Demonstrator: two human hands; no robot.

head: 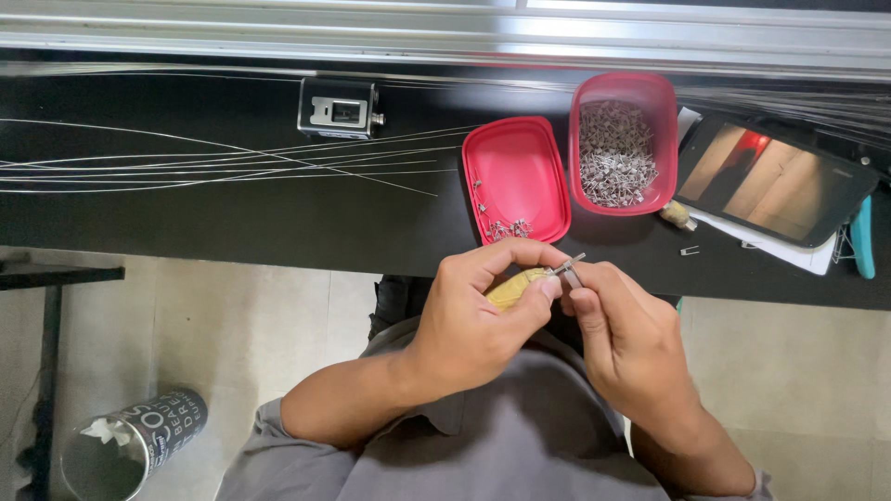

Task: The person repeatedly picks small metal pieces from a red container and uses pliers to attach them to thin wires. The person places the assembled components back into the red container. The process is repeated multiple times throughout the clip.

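Observation:
My left hand (pixel 473 311) grips a small tool with a yellowish wooden handle (pixel 513 288). My right hand (pixel 622 329) pinches a tiny metal clip (pixel 569 269) at the tool's tip, just in front of the black bench's near edge. Beyond the hands lies a red lid (pixel 515 176) with a few small metal pieces in its near corner. Beside it stands a red tub (pixel 620 139) filled with several similar metal pieces.
Thin silver wires (pixel 232 162) fan across the black bench (pixel 232 223) on the left. A small metal block device (pixel 339 109) sits at the back. A tablet (pixel 775 181) on papers lies right, with a teal-handled tool (pixel 864 237). A dark cylindrical bin (pixel 130 445) stands on the floor.

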